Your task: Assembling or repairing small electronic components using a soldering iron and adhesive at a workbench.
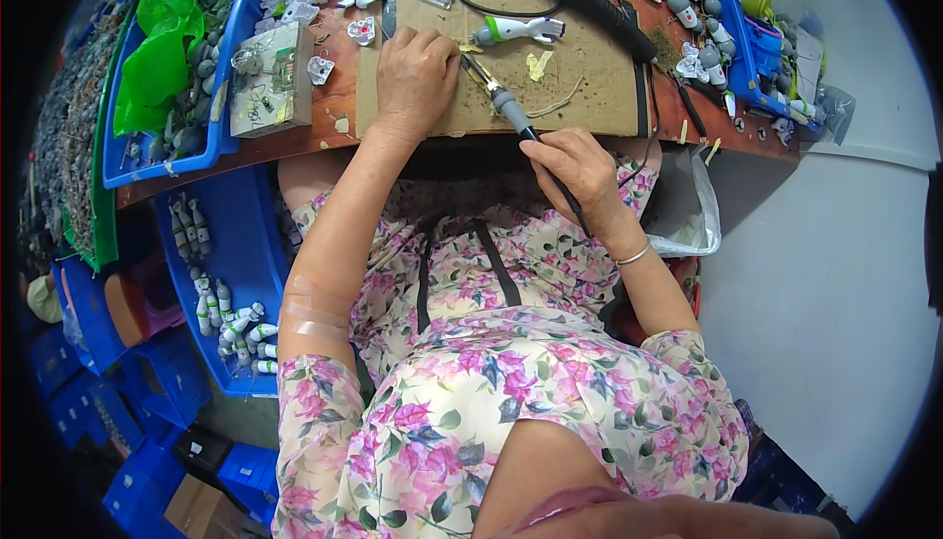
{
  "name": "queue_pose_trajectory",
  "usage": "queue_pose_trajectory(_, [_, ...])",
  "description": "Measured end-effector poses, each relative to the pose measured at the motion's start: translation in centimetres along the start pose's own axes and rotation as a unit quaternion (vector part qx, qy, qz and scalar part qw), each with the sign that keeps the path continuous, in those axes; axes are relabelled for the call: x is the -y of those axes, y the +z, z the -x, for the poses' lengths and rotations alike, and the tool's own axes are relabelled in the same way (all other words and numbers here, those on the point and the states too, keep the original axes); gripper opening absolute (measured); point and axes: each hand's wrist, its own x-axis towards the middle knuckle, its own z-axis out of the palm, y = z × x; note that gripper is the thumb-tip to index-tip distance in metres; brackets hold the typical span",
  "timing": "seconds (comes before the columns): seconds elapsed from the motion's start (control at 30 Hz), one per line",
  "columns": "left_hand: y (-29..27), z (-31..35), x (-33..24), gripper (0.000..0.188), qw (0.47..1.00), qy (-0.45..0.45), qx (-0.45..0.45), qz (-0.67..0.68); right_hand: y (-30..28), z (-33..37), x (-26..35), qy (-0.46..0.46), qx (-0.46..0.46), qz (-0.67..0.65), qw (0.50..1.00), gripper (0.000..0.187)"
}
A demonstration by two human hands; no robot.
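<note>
My right hand (pixel 578 174) is wrapped round a soldering iron (pixel 509 109) with a grey collar and dark handle. Its metal tip points up and left, close to the fingers of my left hand (pixel 418 76). That hand rests on a cardboard sheet (pixel 604 97), fingers curled down; what they hold, if anything, is hidden under them. Just beyond the tip lies a white and grey handheld device (pixel 521 30) with a green ring. A torn yellow scrap (pixel 538 66) and a thin pale strand (pixel 560 99) lie on the cardboard to the right of the iron.
A grey box (pixel 270 82) with a small circuit board stands left of the cardboard. Blue bins of parts (pixel 218 107) flank the table, and white shells (pixel 319 70) are scattered about. A black tube-shaped tool (pixel 604 11) with a cable lies at the back.
</note>
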Motion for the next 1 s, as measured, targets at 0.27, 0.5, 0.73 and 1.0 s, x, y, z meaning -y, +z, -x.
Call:
queue_pose_trajectory(0.27, [-0.2, 0.0, 0.1, 0.007, 1.000, -0.003, -0.002, -0.006, -1.1, -0.7, 0.0, 0.003, -0.065, -0.015, 0.998, 0.035])
queue_pose_trajectory(0.5, [-0.1, 0.0, 0.0, 0.007, 1.000, 0.002, -0.016, 0.006, -1.5, -6.3, 2.0, 0.240, -0.118, -0.333, 0.904, 0.020])
queue_pose_trajectory(0.73, [-0.4, -0.2, -0.8, 0.009, 0.999, -0.010, -0.045, 0.007, 2.8, -13.0, -0.3, 0.245, -0.022, -0.474, 0.845, 0.023])
queue_pose_trajectory(1.0, [0.3, 0.3, -0.3, 0.018, 0.999, -0.049, -0.018, -0.002, 5.7, -14.4, -1.7, 0.334, -0.054, -0.579, 0.741, 0.015])
